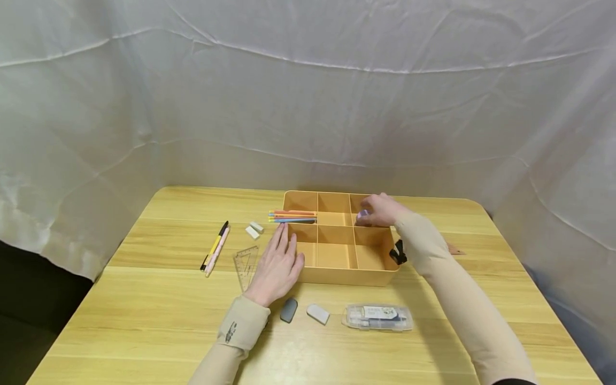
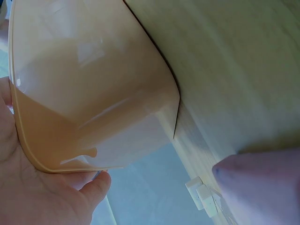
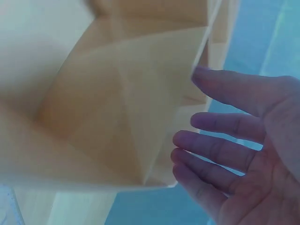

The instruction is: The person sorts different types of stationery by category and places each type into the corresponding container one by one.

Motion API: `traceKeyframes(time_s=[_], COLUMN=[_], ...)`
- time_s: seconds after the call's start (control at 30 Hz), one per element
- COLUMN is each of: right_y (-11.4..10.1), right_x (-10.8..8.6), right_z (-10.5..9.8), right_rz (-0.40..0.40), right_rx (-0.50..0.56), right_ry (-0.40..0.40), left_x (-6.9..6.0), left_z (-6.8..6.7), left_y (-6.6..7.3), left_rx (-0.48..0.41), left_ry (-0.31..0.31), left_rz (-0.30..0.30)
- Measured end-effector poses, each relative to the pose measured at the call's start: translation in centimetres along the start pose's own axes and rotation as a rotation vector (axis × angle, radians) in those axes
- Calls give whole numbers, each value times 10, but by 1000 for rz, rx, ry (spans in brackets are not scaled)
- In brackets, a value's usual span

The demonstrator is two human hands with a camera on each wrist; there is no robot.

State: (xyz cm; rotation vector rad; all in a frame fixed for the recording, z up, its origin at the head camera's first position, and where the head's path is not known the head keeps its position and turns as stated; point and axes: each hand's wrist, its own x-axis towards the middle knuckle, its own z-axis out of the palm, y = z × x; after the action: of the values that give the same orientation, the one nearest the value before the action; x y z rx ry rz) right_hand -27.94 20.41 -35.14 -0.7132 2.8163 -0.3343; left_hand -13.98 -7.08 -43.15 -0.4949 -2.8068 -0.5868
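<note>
An orange divided organizer box (image 1: 346, 275) stands on the table. My left hand (image 1: 276, 264) rests at its left front corner, fingers fairly straight; in the left wrist view the palm lies against the box's rim (image 2: 22, 136). Several coloured pencils (image 1: 292, 216) lie in the back left compartment, their ends sticking out past the left side. My right hand (image 1: 382, 209) reaches into the back right compartment, beside a small purple item (image 1: 362, 214) that it partly covers. In the right wrist view, this hand (image 3: 234, 145) has loosely extended fingers and nothing visible between them.
Left of the box lie two pens (image 1: 215, 248), white erasers (image 1: 252, 230) and a clear set square (image 1: 245, 264). In front are a dark grey piece (image 1: 289, 310), a light grey piece (image 1: 318, 314) and a clear plastic case (image 1: 378, 317). An orange-brown piece (image 1: 454, 249) shows beyond the right forearm.
</note>
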Motion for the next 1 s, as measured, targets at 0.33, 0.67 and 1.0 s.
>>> traceKeyframes(time_s=[0.33,0.67,1.0], right_y=[-1,-9,-27], right_x=[-50,-97,-105], right_z=[2,31,73], right_rz=[-88,-160,-203], right_rx=[117,279,390], right_ry=[77,239,495], left_x=[-1,-4,-4], left_z=[-1,-2,-4], left_y=[3,3,-1], left_rx=[5,7,2], left_ry=[-4,-1,7], left_rz=[8,12,12])
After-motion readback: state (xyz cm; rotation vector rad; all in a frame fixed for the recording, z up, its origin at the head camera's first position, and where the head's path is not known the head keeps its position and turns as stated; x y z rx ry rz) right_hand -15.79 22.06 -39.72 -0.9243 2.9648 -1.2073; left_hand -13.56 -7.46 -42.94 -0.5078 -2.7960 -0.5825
